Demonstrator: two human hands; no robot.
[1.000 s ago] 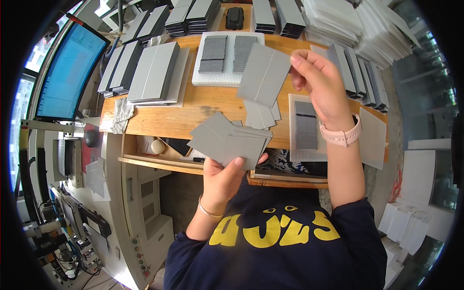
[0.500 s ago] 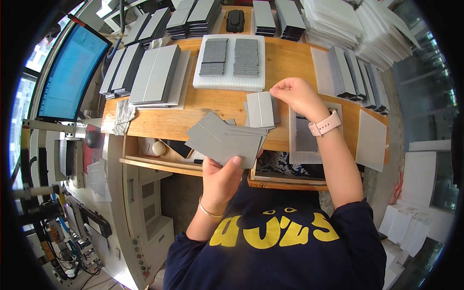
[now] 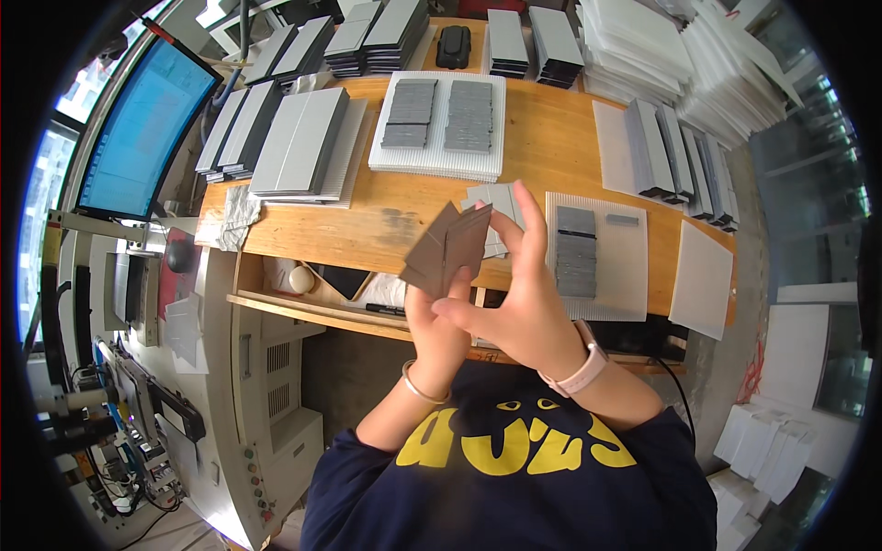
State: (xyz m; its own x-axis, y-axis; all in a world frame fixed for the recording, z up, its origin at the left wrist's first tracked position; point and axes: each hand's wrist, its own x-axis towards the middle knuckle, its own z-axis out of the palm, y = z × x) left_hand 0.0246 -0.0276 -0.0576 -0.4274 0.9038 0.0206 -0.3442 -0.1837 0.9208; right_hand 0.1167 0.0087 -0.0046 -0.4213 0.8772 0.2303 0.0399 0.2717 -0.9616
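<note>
While left hand (image 3: 439, 321) grips fanned grey cards (image 3: 446, 250), right hand (image 3: 514, 308) open, fingers steadying edge; best square stack gently over wooden bench (image 3: 386, 220).

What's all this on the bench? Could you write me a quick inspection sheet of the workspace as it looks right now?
Surface: wooden bench, bare wood at its middle.
Job's things: fan of thin grey cards held above the bench's front edge.
Clutter: white ribbed trays with stacked grey pieces; grey sheet stacks; white sheet piles; crumpled wrapping.
Hands: left hand holds the cards from below; right hand with fingers raised against them.
Cables: bundle low left; black lead by the right arm.
Surroundings: blue monitor, white cabinet.
</note>
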